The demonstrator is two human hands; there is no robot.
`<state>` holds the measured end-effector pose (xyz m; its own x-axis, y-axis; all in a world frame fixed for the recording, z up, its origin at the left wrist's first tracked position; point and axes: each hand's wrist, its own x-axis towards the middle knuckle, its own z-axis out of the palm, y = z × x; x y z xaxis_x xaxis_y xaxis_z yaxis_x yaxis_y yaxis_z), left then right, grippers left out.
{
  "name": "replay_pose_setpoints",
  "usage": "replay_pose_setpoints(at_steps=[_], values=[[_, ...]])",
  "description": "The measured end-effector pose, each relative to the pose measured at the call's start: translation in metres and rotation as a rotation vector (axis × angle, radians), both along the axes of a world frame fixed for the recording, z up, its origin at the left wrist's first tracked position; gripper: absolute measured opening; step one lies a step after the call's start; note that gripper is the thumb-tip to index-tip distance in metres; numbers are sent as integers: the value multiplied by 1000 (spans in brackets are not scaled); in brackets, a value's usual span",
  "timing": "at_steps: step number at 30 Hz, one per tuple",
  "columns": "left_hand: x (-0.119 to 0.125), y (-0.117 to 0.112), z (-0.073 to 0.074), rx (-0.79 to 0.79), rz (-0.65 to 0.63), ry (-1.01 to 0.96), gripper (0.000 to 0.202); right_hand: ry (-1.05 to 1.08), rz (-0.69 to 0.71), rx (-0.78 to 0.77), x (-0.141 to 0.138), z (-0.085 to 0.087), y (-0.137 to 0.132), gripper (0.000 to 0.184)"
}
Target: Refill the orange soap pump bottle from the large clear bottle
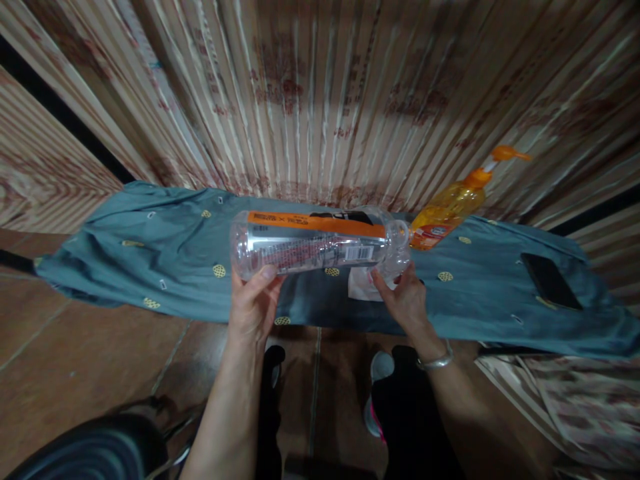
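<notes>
A large clear plastic bottle [315, 243] with a silver and orange label lies sideways across my view, above the covered table. My left hand [255, 300] grips it near the left end, thumb over the label's lower edge. At the other end, my right hand [406, 297] has its fingers closed round a clear plastic part [399, 255] by the bottle's narrow end. Whether that part is separate from the bottle I cannot tell. Beneath, a white cloth or tissue [364, 285] lies partly hidden. Just behind the right end stands an orange pump bottle [447, 203].
A blue-green patterned cloth [175, 247] covers the long narrow table. A dark phone [550, 280] lies at the right. Striped curtains [320, 100] hang behind, with dark poles at the sides. A round dark stool [95, 450] is at lower left.
</notes>
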<state>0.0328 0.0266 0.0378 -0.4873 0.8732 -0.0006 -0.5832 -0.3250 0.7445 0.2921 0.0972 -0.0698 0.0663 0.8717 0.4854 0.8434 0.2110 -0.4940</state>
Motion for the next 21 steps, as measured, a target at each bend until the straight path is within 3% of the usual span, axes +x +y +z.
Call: replay_pose_setpoints(at_steps=[12,21], values=[[-1,1,-2,1,2,-38,92,5,-9,-15,-1,1,-1,75],[-4,1,-7,10,-6,8,83,18,8,5,-1,0,-1,75]])
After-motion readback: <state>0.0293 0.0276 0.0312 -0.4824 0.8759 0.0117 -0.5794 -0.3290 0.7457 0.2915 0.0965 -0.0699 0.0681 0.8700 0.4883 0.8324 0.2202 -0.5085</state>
